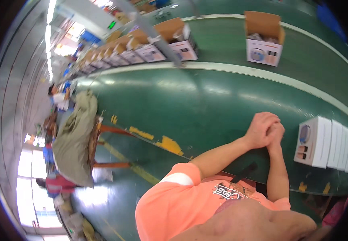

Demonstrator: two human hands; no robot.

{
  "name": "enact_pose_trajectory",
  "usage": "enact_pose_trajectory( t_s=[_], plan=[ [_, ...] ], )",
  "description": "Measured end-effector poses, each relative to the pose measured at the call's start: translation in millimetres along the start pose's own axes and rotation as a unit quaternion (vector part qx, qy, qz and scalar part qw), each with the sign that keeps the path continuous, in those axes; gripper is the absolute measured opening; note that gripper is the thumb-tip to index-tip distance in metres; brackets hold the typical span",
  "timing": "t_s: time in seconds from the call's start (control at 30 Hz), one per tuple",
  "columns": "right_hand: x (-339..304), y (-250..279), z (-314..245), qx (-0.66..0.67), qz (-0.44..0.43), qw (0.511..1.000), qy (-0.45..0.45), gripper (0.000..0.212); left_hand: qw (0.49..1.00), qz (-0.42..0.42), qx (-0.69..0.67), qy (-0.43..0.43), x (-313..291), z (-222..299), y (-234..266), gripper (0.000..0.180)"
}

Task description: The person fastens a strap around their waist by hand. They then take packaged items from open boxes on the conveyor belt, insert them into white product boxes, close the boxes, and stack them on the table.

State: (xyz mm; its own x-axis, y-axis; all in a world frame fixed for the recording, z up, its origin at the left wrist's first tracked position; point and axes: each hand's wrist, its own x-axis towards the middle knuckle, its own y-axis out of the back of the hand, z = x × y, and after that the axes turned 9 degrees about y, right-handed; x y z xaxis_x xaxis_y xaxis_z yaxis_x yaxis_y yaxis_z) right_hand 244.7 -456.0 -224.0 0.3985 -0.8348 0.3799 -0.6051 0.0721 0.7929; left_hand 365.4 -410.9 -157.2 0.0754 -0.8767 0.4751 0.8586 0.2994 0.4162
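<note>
My left hand and my right hand are clasped together over the green worktable, close to its near edge. Both have their fingers folded in against each other, and no object shows between them. Some of the fingers are hidden where the hands overlap. To the right of them, apart from my hands, a row of several white printed boxes stands on the table.
Beyond a pale rail, an open carton with wrapped items sits on the green conveyor. Several similar open cartons line up at the far left, by a grey post. A cloth-draped wooden chair stands left. Another person is farther off.
</note>
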Motion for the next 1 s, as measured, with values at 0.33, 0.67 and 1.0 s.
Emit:
enact_pose_trajectory(
  t_s=[0.33,0.67,1.0],
  plan=[
    [-3.7,5.2,19.7,0.011,0.017,1.000,-0.001,0.011,0.999,0.006,-0.049,0.001,-0.3,-1.6,-14.9,0.038],
    [-3.8,-0.1,10.9,0.026,0.003,1.000,-0.017,0.016,0.999,0.007,-0.050,0.009,-4.4,-2.1,-2.0,0.037],
    [-8.9,-39.4,22.5,0.003,-0.025,0.982,-0.188,0.018,0.997,-0.020,-0.064,-0.030,16.5,-0.2,-2.6,0.024]
  ],
)
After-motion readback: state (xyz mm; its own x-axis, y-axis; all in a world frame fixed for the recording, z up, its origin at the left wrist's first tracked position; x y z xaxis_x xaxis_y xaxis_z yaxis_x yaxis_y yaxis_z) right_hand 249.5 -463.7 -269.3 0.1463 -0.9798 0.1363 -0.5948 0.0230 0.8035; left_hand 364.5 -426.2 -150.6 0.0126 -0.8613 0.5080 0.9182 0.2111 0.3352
